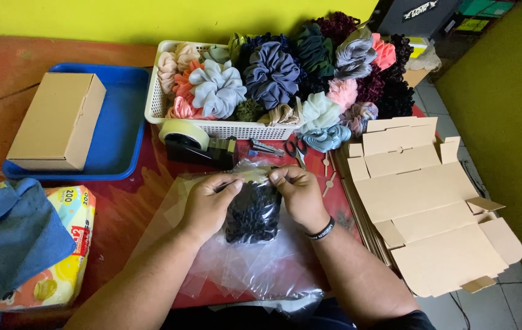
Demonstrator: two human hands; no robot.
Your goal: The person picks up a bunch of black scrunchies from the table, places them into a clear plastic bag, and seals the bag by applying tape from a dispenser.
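While a yellow wall (151,15) backs the worn red bench (120,195), the left hand (207,205) and right hand (301,195) both pinch the top of a clear plastic bag (255,183) holding a black scrunchie (252,214). The bag hangs upright at centre, mouth uppermost, its long axis vertical, above a pile of loose bags (261,269).

White slatted basket (212,129) heaped with fabric scrunchies (271,73) in mixed colours; tape dispenser (197,145) just before it; scissors (296,150) beside. Blue tray (120,128) bearing closed cardboard box (58,121), far left. Flat unfolded carton blanks (423,208), stacked, right. Tissue pack (65,250) under blue cloth (10,241), near left. Red surface (4,79).
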